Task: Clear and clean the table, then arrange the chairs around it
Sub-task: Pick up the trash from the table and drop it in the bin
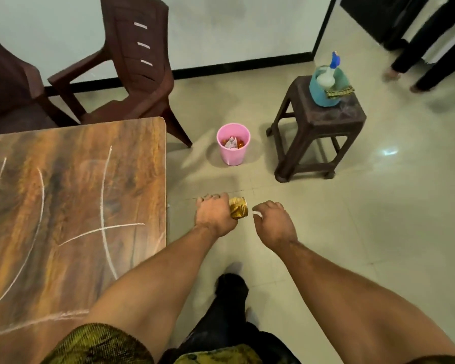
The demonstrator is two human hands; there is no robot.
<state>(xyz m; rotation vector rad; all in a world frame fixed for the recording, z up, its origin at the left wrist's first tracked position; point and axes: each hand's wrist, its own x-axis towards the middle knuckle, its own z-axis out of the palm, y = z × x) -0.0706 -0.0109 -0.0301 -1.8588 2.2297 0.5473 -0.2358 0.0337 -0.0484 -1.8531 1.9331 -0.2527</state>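
The wooden table (71, 195) fills the left side, its top marked with white chalk lines. My left hand (214, 216) is just past the table's right edge and grips a crumpled gold can (238, 211). My right hand (273, 224) hovers beside it, fingers curled, pinching a small white scrap (256, 213). A pink bin (233, 144) with wrappers inside stands on the floor ahead of both hands. Two brown plastic chairs (132, 64) (8, 95) stand behind the table against the wall.
A dark brown stool (318, 124) to the right of the bin carries a teal tub (326, 88) with a spray bottle (330, 69) and a folded cloth (339, 91). Another person's feet (405, 77) stand at the far right. My own leg (229, 306) is below.
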